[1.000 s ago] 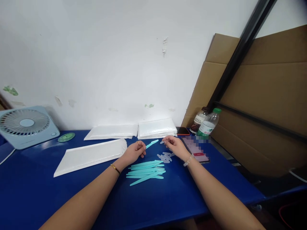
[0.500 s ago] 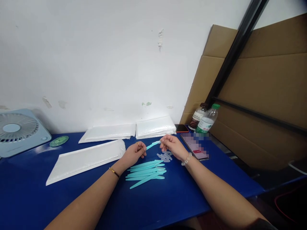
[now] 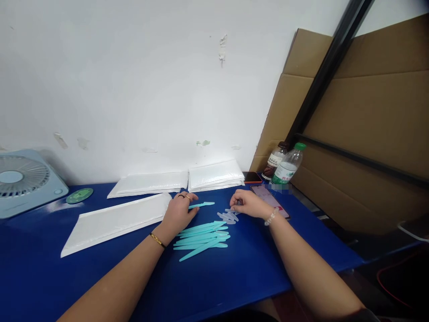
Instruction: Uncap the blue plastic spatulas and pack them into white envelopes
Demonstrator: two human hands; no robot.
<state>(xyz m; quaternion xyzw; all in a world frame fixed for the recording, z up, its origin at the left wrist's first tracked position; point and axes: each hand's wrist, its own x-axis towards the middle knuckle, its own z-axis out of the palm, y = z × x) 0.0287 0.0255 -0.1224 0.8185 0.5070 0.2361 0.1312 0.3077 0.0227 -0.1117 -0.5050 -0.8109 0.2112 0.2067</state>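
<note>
Next to my left hand [image 3: 182, 209], a teal eyebrow razor [image 3: 207, 204] lies on the blue table, its handle running under the hand. The left fingers are spread above it, with the thumb low near the handle. My right hand [image 3: 246, 203] has its fingertips pinched together at a small pile of clear caps [image 3: 228, 218]; what they hold, if anything, is too small to make out. Nearer to me, several teal eyebrow razors [image 3: 201, 237] lie in a loose heap, mostly pointing the same way.
White padded mailers [image 3: 117, 221] lie on the left, with more mailers [image 3: 216, 175] stacked along the wall. A blue fan [image 3: 30, 183] and a green disc [image 3: 79, 196] occupy the far left. Phones [image 3: 264, 197] and two bottles [image 3: 284, 172] stand or lie at the right, before cardboard [image 3: 375, 112].
My hands have moved apart. The left one has lowered the razor to the table and spread its fingers; the right one has let go of the razor's end and dropped to the caps.
</note>
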